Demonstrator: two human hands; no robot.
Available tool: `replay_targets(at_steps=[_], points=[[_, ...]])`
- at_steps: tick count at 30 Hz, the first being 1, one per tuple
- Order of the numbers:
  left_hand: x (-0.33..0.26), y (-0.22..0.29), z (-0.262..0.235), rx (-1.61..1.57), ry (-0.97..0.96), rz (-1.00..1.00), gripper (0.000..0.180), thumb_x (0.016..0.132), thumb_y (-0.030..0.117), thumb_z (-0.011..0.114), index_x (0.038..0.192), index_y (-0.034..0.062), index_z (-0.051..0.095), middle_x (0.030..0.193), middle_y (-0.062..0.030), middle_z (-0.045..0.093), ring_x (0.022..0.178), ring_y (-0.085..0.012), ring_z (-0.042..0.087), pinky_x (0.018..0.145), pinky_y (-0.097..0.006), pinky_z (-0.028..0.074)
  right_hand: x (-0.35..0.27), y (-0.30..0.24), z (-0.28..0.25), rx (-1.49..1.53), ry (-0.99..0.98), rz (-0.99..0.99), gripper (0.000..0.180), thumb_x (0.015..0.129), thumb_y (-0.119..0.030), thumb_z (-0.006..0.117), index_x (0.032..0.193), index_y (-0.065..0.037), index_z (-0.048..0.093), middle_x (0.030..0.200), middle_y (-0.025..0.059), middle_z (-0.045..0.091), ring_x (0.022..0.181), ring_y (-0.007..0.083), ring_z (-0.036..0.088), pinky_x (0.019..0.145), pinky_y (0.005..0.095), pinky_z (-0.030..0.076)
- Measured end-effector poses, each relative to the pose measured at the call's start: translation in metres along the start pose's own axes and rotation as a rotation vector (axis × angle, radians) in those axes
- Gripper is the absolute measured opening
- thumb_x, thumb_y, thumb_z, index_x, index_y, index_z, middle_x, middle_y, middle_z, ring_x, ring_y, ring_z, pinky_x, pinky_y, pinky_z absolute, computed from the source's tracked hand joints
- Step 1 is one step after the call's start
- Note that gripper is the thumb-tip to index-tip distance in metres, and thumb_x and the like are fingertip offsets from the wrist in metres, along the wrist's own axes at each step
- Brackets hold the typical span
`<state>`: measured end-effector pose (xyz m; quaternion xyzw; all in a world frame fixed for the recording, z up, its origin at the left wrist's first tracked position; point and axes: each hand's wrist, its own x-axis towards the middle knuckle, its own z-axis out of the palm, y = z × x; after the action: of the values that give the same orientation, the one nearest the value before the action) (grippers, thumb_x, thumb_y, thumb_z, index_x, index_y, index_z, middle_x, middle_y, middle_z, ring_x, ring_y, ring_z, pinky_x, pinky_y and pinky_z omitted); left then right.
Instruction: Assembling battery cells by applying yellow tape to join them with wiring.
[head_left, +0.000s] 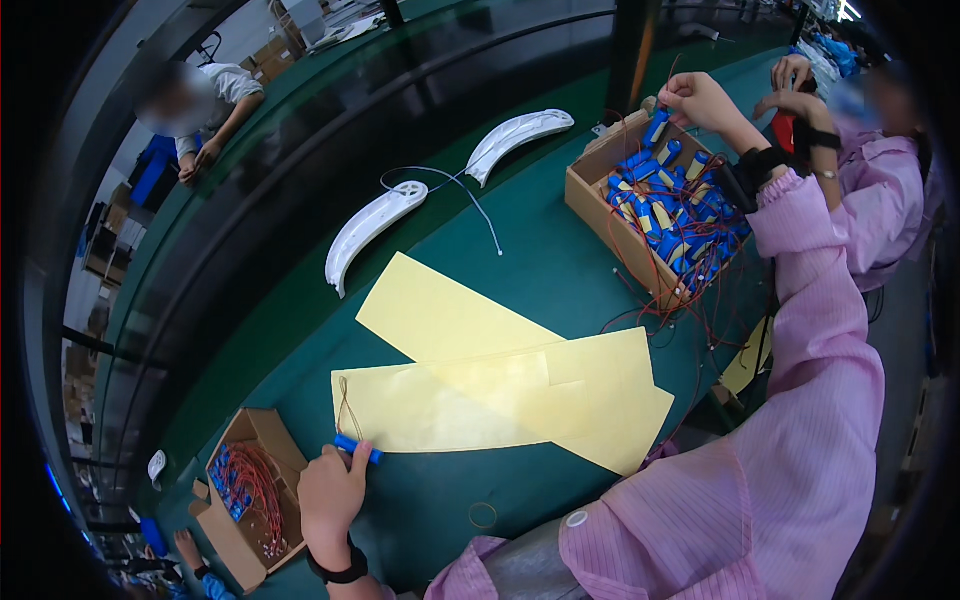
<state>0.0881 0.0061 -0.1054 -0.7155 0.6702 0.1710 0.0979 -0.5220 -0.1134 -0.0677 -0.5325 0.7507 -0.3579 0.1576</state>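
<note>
My left hand is closed on a blue cylindrical battery, held between thumb and fingers. Its thin wires loop up over the near left end of the pale yellow sheets. At the far right, my right hand pinches the top of another blue battery over the back of an open cardboard box. A wire sticks up from those fingertips. Many blue batteries, several with pale yellow strips on them, fill that box, and red wires hang over its near side.
A smaller cardboard box with blue pieces and red wires stands left of my left hand. Two white curved shells and a grey cable lie beyond the sheets. A rubber band lies nearby. Co-workers sit right and far left.
</note>
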Motion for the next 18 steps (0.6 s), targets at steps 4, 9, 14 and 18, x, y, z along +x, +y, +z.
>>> replay_targets(at_steps=[4, 9, 14, 18], points=[[0.006, -0.001, 0.007, -0.016, -0.013, -0.057, 0.058, 0.092, 0.051, 0.047, 0.074, -0.0022, 0.060, 0.069, -0.0230, 0.063, 0.072, -0.0418, 0.063, 0.068, -0.049, 0.050, 0.000, -0.007, 0.018, -0.278, -0.027, -0.032, 0.021, 0.084, -0.022, 0.067, 0.080, -0.002, 0.067, 0.069, 0.0081, 0.066, 0.064, 0.0166, 0.066, 0.059, 0.0295, 0.053], [0.014, 0.008, 0.007, 0.046, 0.039, -0.034, 0.065, 0.090, 0.058, 0.046, 0.071, -0.0030, 0.059, 0.068, -0.0245, 0.062, 0.072, -0.0426, 0.063, 0.066, -0.049, 0.050, -0.001, -0.002, 0.004, -0.622, 0.046, -0.185, 0.034, 0.076, -0.036, 0.073, 0.084, -0.003, 0.072, 0.082, 0.0163, 0.069, 0.078, 0.0308, 0.067, 0.074, 0.0381, 0.053], [0.018, 0.005, 0.009, 0.044, 0.053, -0.016, 0.054, 0.091, 0.048, 0.049, 0.077, -0.0038, 0.059, 0.069, -0.0242, 0.062, 0.071, -0.0423, 0.063, 0.065, -0.049, 0.050, -0.075, -0.077, 0.011, -0.689, 0.323, -0.457, 0.030, 0.080, -0.034, 0.068, 0.093, -0.007, 0.070, 0.085, 0.0116, 0.069, 0.077, 0.0294, 0.067, 0.069, 0.0367, 0.052], [0.015, 0.004, 0.001, -0.098, 0.160, 0.082, 0.037, 0.093, 0.031, 0.050, 0.083, -0.0037, 0.056, 0.071, -0.0232, 0.063, 0.071, -0.0407, 0.063, 0.062, -0.047, 0.048, -0.174, -0.144, 0.078, -0.276, -0.464, -0.896, 0.013, 0.080, -0.009, 0.062, 0.092, -0.009, 0.068, 0.082, 0.0069, 0.061, 0.077, 0.0237, 0.062, 0.066, 0.0339, 0.050]])
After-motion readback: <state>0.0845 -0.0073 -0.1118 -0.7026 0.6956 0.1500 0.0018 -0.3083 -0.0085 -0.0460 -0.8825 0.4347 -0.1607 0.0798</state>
